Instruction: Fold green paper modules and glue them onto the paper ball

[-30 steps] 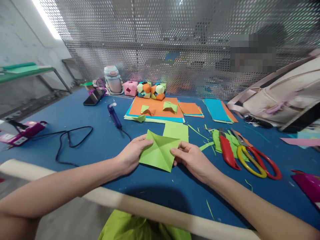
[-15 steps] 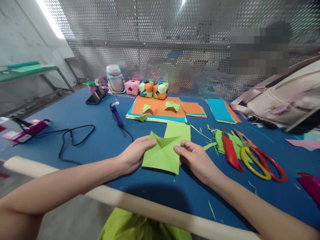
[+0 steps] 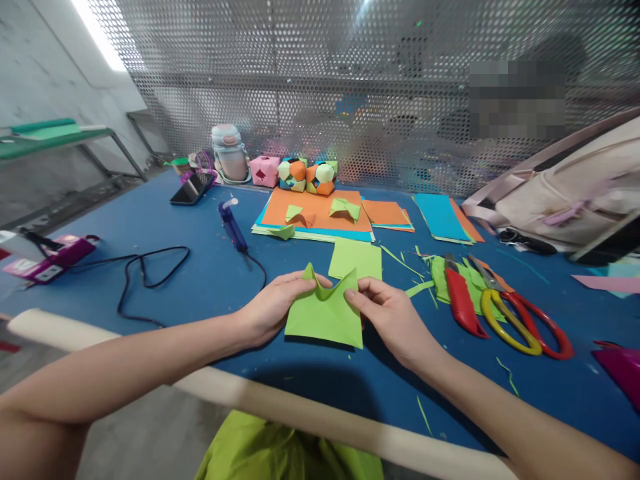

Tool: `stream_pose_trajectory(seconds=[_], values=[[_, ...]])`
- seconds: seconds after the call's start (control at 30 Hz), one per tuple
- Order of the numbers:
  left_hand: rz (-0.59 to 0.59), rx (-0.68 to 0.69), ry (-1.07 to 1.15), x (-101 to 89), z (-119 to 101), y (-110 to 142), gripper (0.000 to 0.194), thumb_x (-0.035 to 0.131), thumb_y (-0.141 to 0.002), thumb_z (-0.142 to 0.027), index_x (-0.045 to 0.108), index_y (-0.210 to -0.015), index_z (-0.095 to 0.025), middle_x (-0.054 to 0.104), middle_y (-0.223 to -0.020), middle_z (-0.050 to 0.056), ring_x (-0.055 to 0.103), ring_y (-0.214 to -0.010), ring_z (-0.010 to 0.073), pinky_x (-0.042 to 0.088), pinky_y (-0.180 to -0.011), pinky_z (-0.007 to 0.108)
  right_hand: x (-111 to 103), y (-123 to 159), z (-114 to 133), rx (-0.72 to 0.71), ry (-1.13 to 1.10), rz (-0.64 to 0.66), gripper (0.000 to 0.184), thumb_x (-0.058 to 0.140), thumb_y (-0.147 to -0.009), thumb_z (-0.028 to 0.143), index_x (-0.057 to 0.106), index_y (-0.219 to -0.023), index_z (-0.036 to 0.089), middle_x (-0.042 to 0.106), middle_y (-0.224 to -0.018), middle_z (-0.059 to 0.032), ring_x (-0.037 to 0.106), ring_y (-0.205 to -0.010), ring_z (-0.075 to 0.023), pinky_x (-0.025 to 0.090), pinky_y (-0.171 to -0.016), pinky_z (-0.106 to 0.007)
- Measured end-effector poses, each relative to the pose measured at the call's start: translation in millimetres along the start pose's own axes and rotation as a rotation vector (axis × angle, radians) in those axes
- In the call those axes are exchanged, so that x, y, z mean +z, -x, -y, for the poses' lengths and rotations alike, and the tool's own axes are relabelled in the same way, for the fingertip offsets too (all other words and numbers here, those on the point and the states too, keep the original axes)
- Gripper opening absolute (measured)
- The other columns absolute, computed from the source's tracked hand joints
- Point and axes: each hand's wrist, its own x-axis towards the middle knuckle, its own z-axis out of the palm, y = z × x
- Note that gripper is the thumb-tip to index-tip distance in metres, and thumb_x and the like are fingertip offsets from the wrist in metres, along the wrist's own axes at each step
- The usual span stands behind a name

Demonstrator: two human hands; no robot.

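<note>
A green square of paper is held above the blue table, its far edge bent up with a dip in the middle. My left hand grips its left side, thumb on top and fingers behind. On the right side my right hand pinches the paper between thumb and fingers. Just beyond lies another green paper sheet. Farther back, folded green pieces and a green-and-orange folded piece rest on a stack of orange paper.
Right of my hands lie a red-handled cutter, scissors and green scraps. A blue glue gun with a black cord is at left. Behind stand paper cubes and a bottle; a bag sits at right.
The paper's far edge has curled up more, with both far corners now raised and the middle sagging. My hands keep their hold and have barely moved.
</note>
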Motion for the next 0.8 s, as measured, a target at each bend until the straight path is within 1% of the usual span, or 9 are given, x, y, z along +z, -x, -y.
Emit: stream_pose_trajectory(seconds=[0.23,0.4,0.5,0.57,0.67,0.8], values=[[0.023,0.023,-0.064,0.4,3,3,0.015,0.063,-0.074,-0.027,0.067,-0.082,-0.015,0.068,-0.075,0.002,0.062,-0.070,0.0143,0.046,-0.068,0.025,2,-1,1,-0.064,0.070,-0.017,0.022,0.060,-0.076,0.039,0.058,-0.072,0.018,0.053,-0.064,0.0028,0.045,-0.058,-0.0100,0.038,-0.053,-0.022],[0.010,0.048,-0.088,2.3,3,4,0.018,0.066,-0.072,-0.030,0.065,-0.084,-0.016,0.064,-0.075,-0.001,0.058,-0.065,0.0108,0.044,-0.062,0.022,2,0,-2,-0.089,0.122,-0.015,0.024,0.058,-0.078,0.041,0.059,-0.073,0.018,0.051,-0.065,0.0025,0.044,-0.060,-0.0107,0.038,-0.055,-0.022],[0.004,0.064,-0.127,3.3,3,5,0.018,0.066,-0.072,-0.030,0.064,-0.085,-0.017,0.061,-0.072,-0.002,0.054,-0.062,0.0090,0.041,-0.060,0.021,2,0,-2,-0.117,0.177,0.002,0.025,0.056,-0.080,0.041,0.060,-0.072,0.018,0.054,-0.068,0.0011,0.047,-0.062,-0.0118,0.039,-0.056,-0.023],[0.010,0.085,-0.164,3.4,3,4,0.019,0.066,-0.073,-0.031,0.064,-0.086,-0.017,0.061,-0.072,-0.002,0.054,-0.063,0.0089,0.041,-0.061,0.021,2,1,0,-0.135,0.204,0.017,0.025,0.055,-0.081,0.041,0.061,-0.074,0.018,0.058,-0.071,-0.0001,0.050,-0.065,-0.0130,0.040,-0.059,-0.024],[0.021,0.114,-0.220,3.0,5,4,0.022,0.066,-0.073,-0.033,0.065,-0.088,-0.017,0.062,-0.079,-0.001,0.055,-0.070,0.0102,0.041,-0.065,0.021,3,3,4,-0.166,0.243,0.038,0.026,0.053,-0.083,0.040,0.065,-0.080,0.018,0.062,-0.074,-0.0009,0.054,-0.068,-0.0142,0.043,-0.061,-0.024],[0.028,0.095,-0.251,2.0,7,3,0.026,0.067,-0.071,-0.036,0.064,-0.088,-0.015,0.063,-0.082,0.001,0.055,-0.073,0.0123,0.041,-0.067,0.023,4,4,9,-0.208,0.302,0.051,0.027,0.051,-0.084,0.039,0.068,-0.084,0.018,0.066,-0.075,-0.0011,0.056,-0.069,-0.0143,0.044,-0.061,-0.023]])
